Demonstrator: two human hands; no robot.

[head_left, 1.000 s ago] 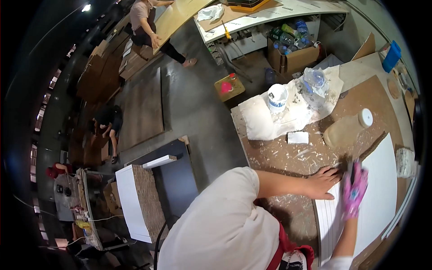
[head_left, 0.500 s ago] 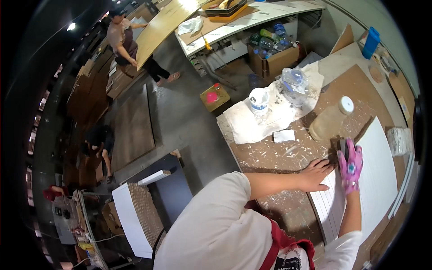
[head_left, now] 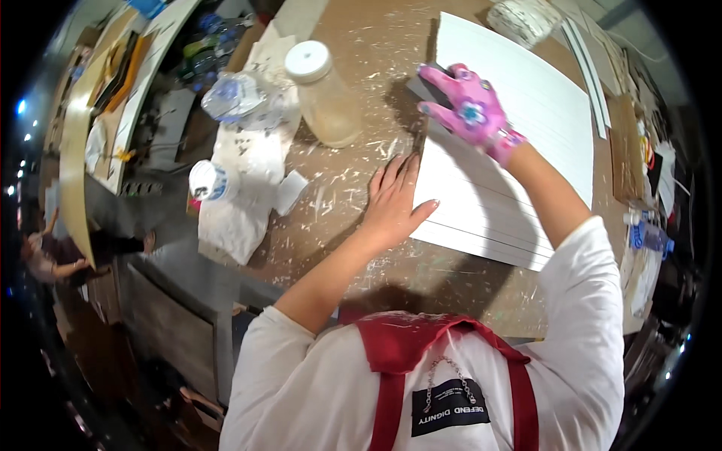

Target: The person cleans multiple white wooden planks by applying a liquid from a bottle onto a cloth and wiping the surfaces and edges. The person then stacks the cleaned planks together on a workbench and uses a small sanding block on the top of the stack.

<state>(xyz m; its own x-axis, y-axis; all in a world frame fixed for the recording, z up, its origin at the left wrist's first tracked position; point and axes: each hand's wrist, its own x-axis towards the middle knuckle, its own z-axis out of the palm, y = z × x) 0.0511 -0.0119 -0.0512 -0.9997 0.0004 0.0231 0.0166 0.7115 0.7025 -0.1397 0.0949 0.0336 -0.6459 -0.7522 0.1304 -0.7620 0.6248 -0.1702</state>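
Observation:
My bare left hand (head_left: 391,201) lies flat with its fingers apart, across the brown worktop and the left edge of a stack of white panels (head_left: 519,180). My right hand (head_left: 470,109), in a pink flowered glove, is over the panels near their far left edge. Between its thumb and fingers is a grey flat piece (head_left: 423,89); the glove hides much of it, and I cannot tell its kind. Thin parallel lines run across the panels. A tall clear jar (head_left: 323,105) with a white lid stands beyond my left hand, holding cloudy liquid.
White flecks cover the brown worktop (head_left: 376,278). On a white cloth (head_left: 237,233) at left are a white cup (head_left: 209,180) and a crumpled plastic bottle (head_left: 237,98). A small white block (head_left: 291,192) lies beside it. A wrapped bundle (head_left: 523,21) sits at the back. A person (head_left: 53,259) holds a long board far left.
My view has turned right and down toward the worktop, so the panels now sit nearer the middle. The gloved hand is now farther from my left hand, near the panels' far end.

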